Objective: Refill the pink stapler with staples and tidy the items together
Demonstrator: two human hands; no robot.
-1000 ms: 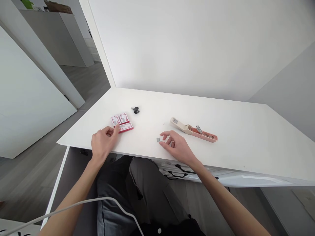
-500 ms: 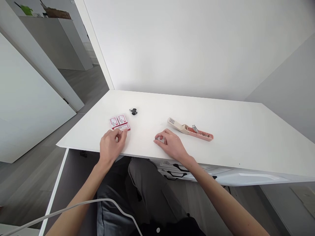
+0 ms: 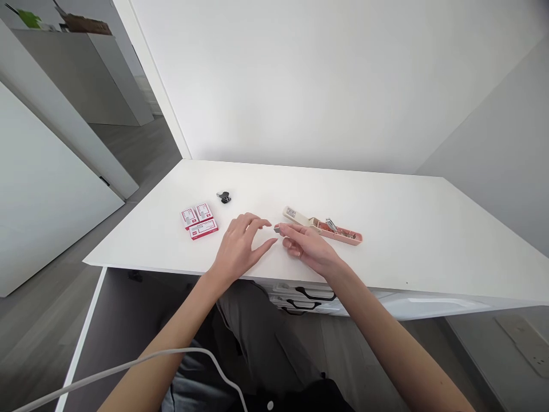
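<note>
My right hand [image 3: 306, 245] pinches a short grey strip of staples [image 3: 277, 229] between thumb and fingers, just above the white tabletop. My left hand [image 3: 242, 243] is open, its thumb and fingers parted close to the strip's left end, and I see nothing in it. Behind my right hand lies a pink and cream stapler [image 3: 341, 233], laid open at full length. Its silver inner part sticks up from the pink channel, and the fingers partly cover the cream section.
Red and white staple boxes [image 3: 203, 229] sit together on the left of the tabletop [image 3: 386, 217]. A small black staple remover [image 3: 223, 197] lies behind them. A white cable [image 3: 141, 357] crosses in front of my left arm. Black drawer handles [image 3: 315, 294] show below the table edge.
My left hand has left the staple boxes and moved right, opening beside my right hand. My right hand has turned and raised the staple strip slightly. The view has shifted a little.
</note>
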